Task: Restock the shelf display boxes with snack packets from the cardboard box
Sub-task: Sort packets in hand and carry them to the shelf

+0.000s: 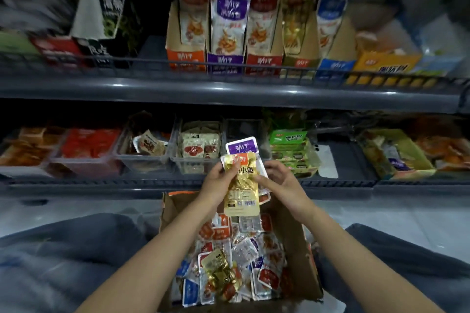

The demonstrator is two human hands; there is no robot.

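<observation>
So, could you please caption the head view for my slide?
Left hand and right hand hold a gold foil snack packet above the brown cardboard box.

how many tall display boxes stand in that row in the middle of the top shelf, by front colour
orange display box: 1
purple display box: 1
red display box: 1
gold display box: 1
blue display box: 1
total: 5

Gold pkt: "小鱼" + barcode. Purple pkt & upper display boxes: "劲仔" logo.
</observation>
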